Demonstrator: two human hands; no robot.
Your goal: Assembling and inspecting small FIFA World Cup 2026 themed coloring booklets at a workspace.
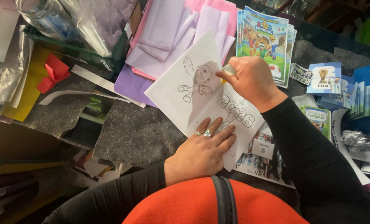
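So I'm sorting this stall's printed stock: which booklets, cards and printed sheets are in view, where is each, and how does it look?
White colouring sheet: centre, black outline cartoon figure, under the left hand and right hand.
Colourful cartoon booklets: top centre, fanned stack, green and blue covers.
Blue trophy card packets: right, small rectangles.
Green booklet: right, beside the sleeve.
Small white tag: lower centre, on photo sheets.

White colouring sheet (193,89), line-drawn cartoon figure and outlined numerals, lies tilted on dark grey surface, upper corner overlapping lilac papers. Left hand presses flat on its lower edge. Small pale object (229,69), kind unclear, pinched in right-hand fingers, touching sheet.
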